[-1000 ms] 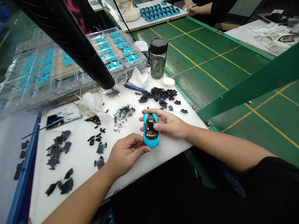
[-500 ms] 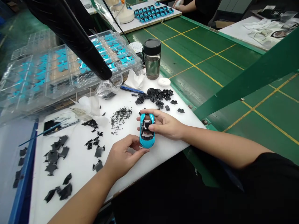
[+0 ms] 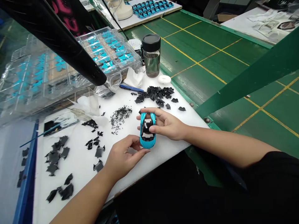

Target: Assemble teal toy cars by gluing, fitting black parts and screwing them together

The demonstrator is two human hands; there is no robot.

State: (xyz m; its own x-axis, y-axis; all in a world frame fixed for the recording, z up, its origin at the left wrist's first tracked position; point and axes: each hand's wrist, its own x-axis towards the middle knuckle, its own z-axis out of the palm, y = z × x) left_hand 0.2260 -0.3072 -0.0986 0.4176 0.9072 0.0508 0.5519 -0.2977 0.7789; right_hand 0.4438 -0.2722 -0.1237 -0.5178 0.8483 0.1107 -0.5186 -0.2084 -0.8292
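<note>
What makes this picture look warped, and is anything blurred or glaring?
In the head view, what looks like a wide lens stretches the dark cylindrical object at top left; glare lies on the clear plastic tray; the blue model car looks sharp.

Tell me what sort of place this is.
Most likely a factory assembly line for model cars. The right hand holds a blue model car, clear compartment trays hold blue parts, and a white board of matching blue car bodies sits across a long green bench.
</note>
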